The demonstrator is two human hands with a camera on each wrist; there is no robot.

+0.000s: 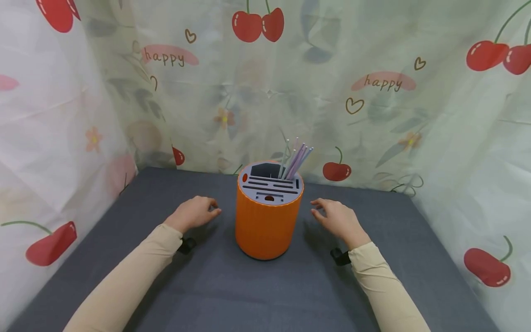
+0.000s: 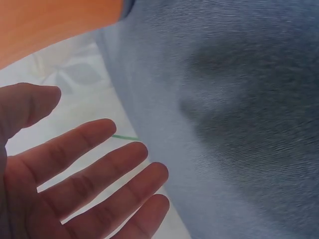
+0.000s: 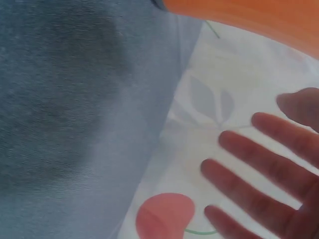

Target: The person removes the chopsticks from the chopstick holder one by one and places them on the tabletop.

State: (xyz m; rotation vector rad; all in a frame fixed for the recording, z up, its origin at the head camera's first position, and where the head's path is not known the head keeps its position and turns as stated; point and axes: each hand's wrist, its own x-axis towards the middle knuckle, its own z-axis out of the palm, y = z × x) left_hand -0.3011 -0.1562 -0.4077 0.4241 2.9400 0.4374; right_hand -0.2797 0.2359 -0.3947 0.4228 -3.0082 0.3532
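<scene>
An orange cylindrical desk organizer (image 1: 265, 226) stands upright on the dark grey table, its pale lilac top (image 1: 271, 184) cut with slots and holes. Several thin pastel sticks (image 1: 295, 161) lean out of the large opening at its back right. To its left hovers my left hand (image 1: 194, 213), fingers loosely extended and apart from the orange wall. My right hand (image 1: 337, 217) is held on the other side, likewise spread and holding nothing. In the left wrist view, the separated fingers (image 2: 99, 174) point toward the table edge; the organizer's orange side (image 2: 55, 25) fills the upper left corner.
The dark grey cloth-covered table (image 1: 232, 295) extends around the organizer. Behind it and at both sides hangs a white curtain (image 1: 265, 92) printed with cherries, flowers and the word "happy". A small black device (image 1: 340, 256) sits under the right wrist, another (image 1: 187, 246) under the left.
</scene>
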